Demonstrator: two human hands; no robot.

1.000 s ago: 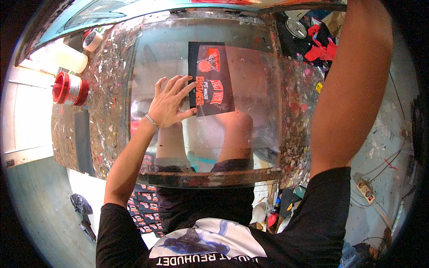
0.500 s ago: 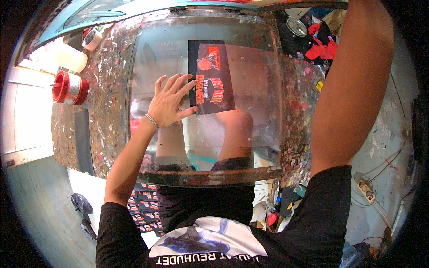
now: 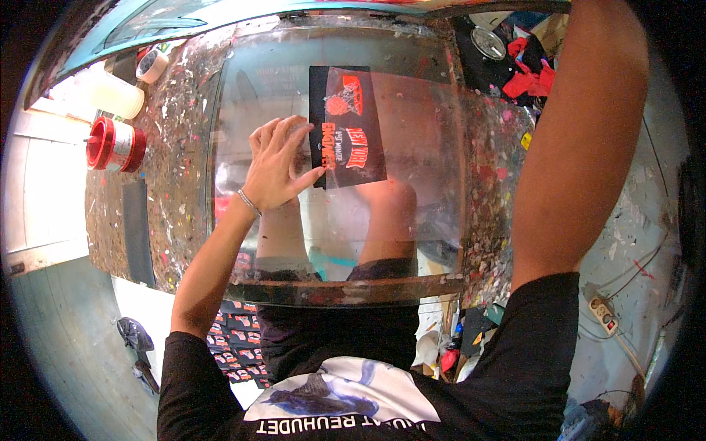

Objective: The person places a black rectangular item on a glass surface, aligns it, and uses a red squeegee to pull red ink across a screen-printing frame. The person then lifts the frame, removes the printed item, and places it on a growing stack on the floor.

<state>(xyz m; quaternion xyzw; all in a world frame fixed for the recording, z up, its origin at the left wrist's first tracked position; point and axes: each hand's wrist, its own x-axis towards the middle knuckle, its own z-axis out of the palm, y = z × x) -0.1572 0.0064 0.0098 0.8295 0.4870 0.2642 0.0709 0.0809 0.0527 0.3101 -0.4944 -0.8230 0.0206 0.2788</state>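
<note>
A black rectangular piece (image 3: 318, 92) with orange, red and white printing lies on a glass pane (image 3: 254, 81). What looks like a clear sheet (image 3: 373, 151) covers most of it, set slightly askew. My left hand (image 3: 276, 165), with a bracelet at the wrist, is at the left edge of the black piece. Its fingers are bent but apart, and the thumb reaches to the lower left of the printing; nothing shows in its grasp. My right forearm (image 3: 581, 132) stretches up past the top right edge, so my right hand is out of the picture.
The glass sits on a paint-spattered wooden table (image 3: 485, 198). On the left are a red tub (image 3: 116, 145), a white tub (image 3: 118, 95), a tape roll (image 3: 151, 66) and a dark strip (image 3: 137, 231). A pale blue panel (image 3: 162, 26) spans the top. A power strip (image 3: 601, 314) lies at right.
My left hand has drawn its fingers in slightly, the fingertips shifting left and up off the printing. The black piece and the right arm look unmoved.
</note>
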